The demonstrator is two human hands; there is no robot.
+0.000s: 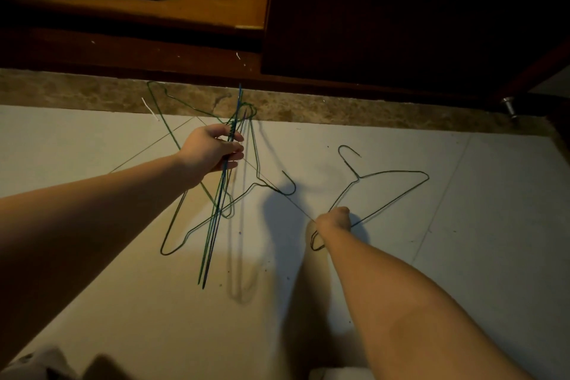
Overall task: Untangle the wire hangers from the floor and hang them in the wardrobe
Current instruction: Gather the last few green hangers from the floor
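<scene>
My left hand (212,148) is shut on a bunch of green and blue wire hangers (216,225), held edge-on above the floor with their lower ends hanging toward me. One more green hanger (160,105) juts out to the far left of that bunch. A dark hanger (256,183) lies flat on the floor beneath, partly crossed by the bunch. To the right, another dark hanger (398,172) lies on the floor, and my right hand (333,220) is down on its lower left bar, fingers closed around the wire. The open wardrobe (200,9) stands just beyond.
The floor is pale tile (462,225) with a brown stone strip (339,108) along the wardrobe's base. A dark wardrobe door (401,9) stands at the right, with a metal knob (510,106) low by the floor. A white scrap (149,108) lies at the far left.
</scene>
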